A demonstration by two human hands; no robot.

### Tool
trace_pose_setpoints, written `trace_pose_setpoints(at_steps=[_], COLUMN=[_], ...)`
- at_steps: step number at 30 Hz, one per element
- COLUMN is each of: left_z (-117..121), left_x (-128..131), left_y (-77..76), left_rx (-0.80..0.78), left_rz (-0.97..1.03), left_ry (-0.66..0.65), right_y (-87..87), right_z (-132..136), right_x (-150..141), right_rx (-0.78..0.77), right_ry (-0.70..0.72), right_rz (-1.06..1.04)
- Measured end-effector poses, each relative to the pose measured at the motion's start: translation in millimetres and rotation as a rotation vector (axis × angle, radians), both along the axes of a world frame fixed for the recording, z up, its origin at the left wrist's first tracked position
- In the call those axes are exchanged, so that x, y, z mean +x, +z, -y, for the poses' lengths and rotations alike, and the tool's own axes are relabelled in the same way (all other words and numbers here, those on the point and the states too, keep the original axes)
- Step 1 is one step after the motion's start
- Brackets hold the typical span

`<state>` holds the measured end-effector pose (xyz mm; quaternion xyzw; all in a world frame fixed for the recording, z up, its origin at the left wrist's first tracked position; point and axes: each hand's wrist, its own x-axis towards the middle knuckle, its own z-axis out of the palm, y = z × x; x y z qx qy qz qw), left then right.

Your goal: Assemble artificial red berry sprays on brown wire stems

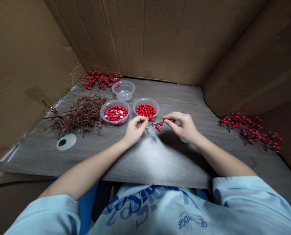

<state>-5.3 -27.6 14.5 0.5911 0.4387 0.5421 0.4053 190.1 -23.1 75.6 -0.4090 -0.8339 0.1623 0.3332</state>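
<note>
Between my hands is a thin dark twig (pixel 154 124) with several shiny red berries on it. My left hand (pixel 135 131) is closed in a pinch at the twig's left end. Thumb and forefinger of my right hand (pixel 183 126) are pinched together at its right end, close to a berry. Just behind the hands stands a clear plastic cup (pixel 158 107) of red berries. To its left is another cup (pixel 101 115) holding red berries mixed with whitish bits. A pale object under my right hand is mostly hidden.
A heap of bare brown twigs (pixel 78 114) lies at left, with a round translucent disc with a dark centre (pixel 66 142) before it. Another clear cup (pixel 125 94) stands behind. Berry sprigs lie at back left (pixel 98 80) and right (pixel 253 129). Cardboard walls (pixel 155 39) enclose the table.
</note>
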Motion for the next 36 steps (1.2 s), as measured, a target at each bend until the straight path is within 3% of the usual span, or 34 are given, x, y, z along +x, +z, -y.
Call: trace_pose_setpoints(at_steps=[11, 17, 23, 29, 36], left_z=[4.3, 7.6, 10.9, 10.6, 3.4], left_x=[9.9, 22.9, 45.3, 76.1, 101.8], left_y=[9.2, 28.2, 38.8, 40.0, 32.4], left_rx=[-0.054, -0.212, -0.188, -0.139, -0.077], left_rz=[0.028, 0.252, 0.375, 0.36, 0.253], left_ry=[-0.049, -0.216, -0.37, -0.347, -0.296], right_y=[4.0, 9.1, 2.0, -7.9, -13.3], right_z=[6.0, 19.2, 30.4, 38.1, 38.7], right_x=[15.9, 38.3, 69.4, 92.8, 109.2], right_rx=[-0.036, -0.038, -0.273, -0.317, -0.213], right_ry=[0.115, -0.054, -0.21, -0.249, -0.271], right_rz=[0.114, 0.029, -0.224, -0.316, -0.158])
